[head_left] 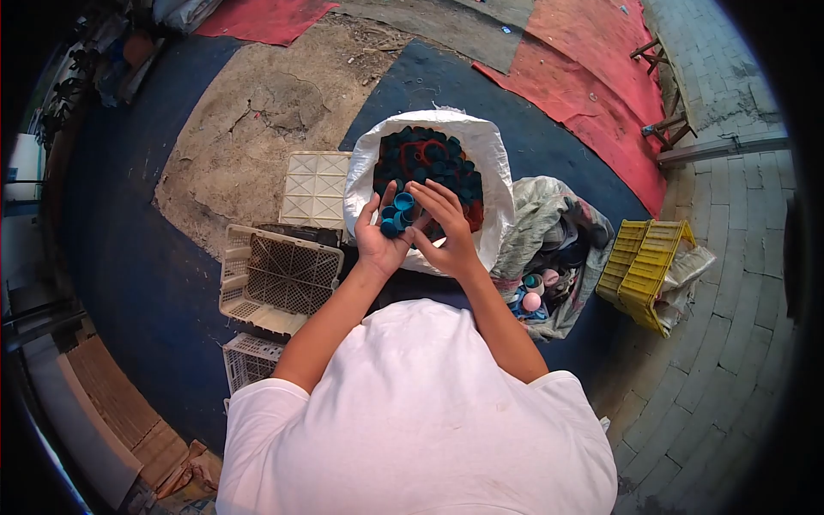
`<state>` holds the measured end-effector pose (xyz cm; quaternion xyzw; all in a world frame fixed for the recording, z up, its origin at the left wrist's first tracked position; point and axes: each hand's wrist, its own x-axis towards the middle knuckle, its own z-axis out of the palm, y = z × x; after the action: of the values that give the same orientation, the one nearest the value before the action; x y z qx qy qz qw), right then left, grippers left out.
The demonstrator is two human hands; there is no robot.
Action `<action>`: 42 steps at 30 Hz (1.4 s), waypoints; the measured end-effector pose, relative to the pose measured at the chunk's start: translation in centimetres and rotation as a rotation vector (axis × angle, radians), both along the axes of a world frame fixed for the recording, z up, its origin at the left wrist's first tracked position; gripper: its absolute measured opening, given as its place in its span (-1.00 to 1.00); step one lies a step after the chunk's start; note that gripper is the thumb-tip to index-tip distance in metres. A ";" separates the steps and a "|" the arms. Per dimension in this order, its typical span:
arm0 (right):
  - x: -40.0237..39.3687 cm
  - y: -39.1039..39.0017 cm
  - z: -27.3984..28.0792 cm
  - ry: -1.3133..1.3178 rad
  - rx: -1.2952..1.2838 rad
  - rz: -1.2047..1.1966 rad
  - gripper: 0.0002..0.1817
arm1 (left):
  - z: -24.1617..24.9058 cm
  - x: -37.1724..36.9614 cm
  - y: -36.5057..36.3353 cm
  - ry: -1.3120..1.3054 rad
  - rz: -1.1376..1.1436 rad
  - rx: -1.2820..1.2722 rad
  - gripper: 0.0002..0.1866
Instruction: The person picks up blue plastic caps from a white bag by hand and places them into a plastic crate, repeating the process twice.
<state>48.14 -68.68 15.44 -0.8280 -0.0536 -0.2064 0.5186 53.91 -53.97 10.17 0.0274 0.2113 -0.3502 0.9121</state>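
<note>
My left hand [382, 240] is palm up, with several teal bottle caps [396, 216] resting in its curled fingers and palm. Close beside it, my right hand [448, 230] has its fingers stretched out and apart, fingertips at the edge of the caps; I cannot make out anything held in it. Both hands are over the near part of a white woven sack [365, 148] with its mouth rolled open. Inside the sack lies a heap of dark green-teal caps [438, 154] with some red pieces among them.
Left of the sack are a cream plastic crate [245, 283] and a pale upturned crate [314, 184]. To the right sits a grey-white sack [536, 202] of mixed items, including a pink ball [531, 301]. Yellow crates [639, 266] stand farther right on the paving.
</note>
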 end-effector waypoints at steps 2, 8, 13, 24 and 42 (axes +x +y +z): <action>-0.1 -0.4 -0.4 -0.003 0.074 -0.032 -0.46 | 0.5 -0.2 -0.1 0.019 0.007 -0.014 -0.63; 1.6 -5.8 -7.7 0.426 0.339 -0.387 -0.71 | 0.9 -0.4 -0.1 0.030 -0.004 0.063 -0.67; 4.2 -10.3 -17.4 0.541 -0.038 -0.385 -0.60 | 0.6 -0.8 0.6 0.023 0.002 0.083 -0.68; 6.0 -9.0 -20.7 0.670 -0.415 -0.355 -0.30 | 1.1 -1.2 0.9 0.008 -0.008 0.144 -0.68; 3.6 -9.4 -17.0 0.459 0.144 -0.439 -0.45 | 0.4 -0.1 0.4 -0.011 -0.046 0.123 -0.62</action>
<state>51.77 -78.12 -1.54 -0.8060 0.2593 -0.1244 0.5174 53.79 -53.58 10.62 0.0901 0.2267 -0.3575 0.9015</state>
